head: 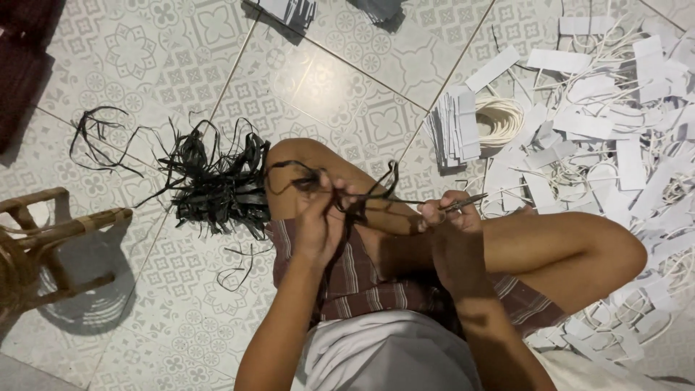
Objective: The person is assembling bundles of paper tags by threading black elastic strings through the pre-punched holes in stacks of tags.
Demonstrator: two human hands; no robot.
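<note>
I sit cross-legged on a patterned tile floor. My left hand (322, 217) is closed on a bunch of thin black strips (362, 192) above my left knee. My right hand (449, 217) grips a small metal tool (467, 202), like scissors or tweezers, pointing right, level with the strips. A tangled pile of black strips (217, 185) lies on the floor just left of my knee.
A heap of white paper slips and pale cord (601, 130) covers the floor at the right, with a stacked bundle of slips (455, 129) and a cord coil (501, 117). A rattan chair leg (51, 232) stands at the left. More slips (289, 11) lie at the top.
</note>
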